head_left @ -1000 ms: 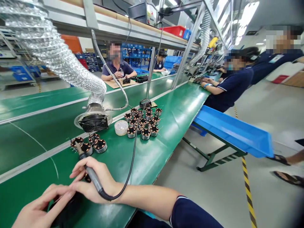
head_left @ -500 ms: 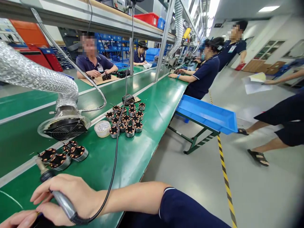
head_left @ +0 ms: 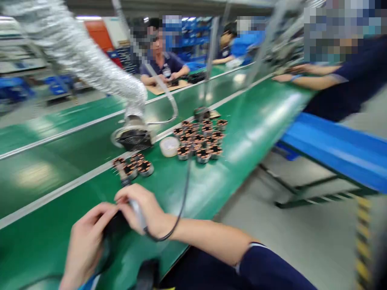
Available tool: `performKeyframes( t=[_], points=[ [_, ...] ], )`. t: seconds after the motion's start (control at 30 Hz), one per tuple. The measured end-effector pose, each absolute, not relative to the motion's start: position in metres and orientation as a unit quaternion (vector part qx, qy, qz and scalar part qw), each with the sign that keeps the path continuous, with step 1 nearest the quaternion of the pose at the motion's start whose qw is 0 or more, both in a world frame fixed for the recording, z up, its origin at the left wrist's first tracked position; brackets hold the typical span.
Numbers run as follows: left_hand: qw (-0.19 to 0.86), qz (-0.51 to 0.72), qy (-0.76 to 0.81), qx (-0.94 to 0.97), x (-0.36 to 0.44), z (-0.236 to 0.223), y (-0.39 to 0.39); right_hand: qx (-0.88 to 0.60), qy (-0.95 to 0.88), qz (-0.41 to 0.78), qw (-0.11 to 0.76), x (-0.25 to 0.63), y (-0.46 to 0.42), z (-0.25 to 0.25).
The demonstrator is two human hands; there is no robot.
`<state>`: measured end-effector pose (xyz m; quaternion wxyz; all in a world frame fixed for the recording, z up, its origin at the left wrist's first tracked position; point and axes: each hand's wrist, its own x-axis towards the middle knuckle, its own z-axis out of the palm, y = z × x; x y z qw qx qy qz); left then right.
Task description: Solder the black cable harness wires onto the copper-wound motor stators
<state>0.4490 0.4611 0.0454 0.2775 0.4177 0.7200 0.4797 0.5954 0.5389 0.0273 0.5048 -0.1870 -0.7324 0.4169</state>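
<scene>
The green table point(head_left: 250, 129) runs from the near left away to the far right, with a blue tray point(head_left: 338, 149) beside its right edge. A silver duct point(head_left: 99, 60) comes down from the upper left to a black fan point(head_left: 136, 139) at its lower end. One person point(head_left: 165, 68) sits across the table; another reaches over it at the far right, a forearm point(head_left: 317, 82) showing.

On the table, a big cluster of coils point(head_left: 203, 155) lies beyond a round tub point(head_left: 169, 147), which is just beside it. A smaller cluster point(head_left: 145, 168) lies near the fan, closer to the hands.

The right hand point(head_left: 151, 211) is closed around the grey iron point(head_left: 137, 211), whose tip points away, toward the smaller cluster; blur hides whether it touches a coil. The left hand point(head_left: 86, 237) has its fingers bent and drawn in, meeting the right fingertips above a black thing point(head_left: 116, 225). Whether they pinch anything, I cannot tell. The cord point(head_left: 186, 189) loops beside the right wrist.

The step in hand looks like fine fingertip work done with the iron tucked in the right hand. A next move with the iron would call for a steady grip, the tip clear of the left fingers and the cord slack.
</scene>
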Motion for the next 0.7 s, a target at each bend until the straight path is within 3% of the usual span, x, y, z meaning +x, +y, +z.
performKeyframes(
  t=[0.17, 0.3, 0.7],
  points=[
    [0.297, 0.517, 0.702, 0.391, 0.442, 0.043, 0.462, -0.227, -0.672, 0.464, 0.530, 0.611, 0.547, 0.027],
    [0.306, 0.513, 0.713, 0.367, 0.434, 0.031, 0.468, -0.232, -0.674, 0.514, 0.477, 0.629, 0.561, 0.026],
    [0.346, 0.561, 0.654, 0.372, 0.438, 0.022, 0.479, -0.289, -0.740, 0.366, 0.484, 0.641, 0.564, 0.020]
  ],
)
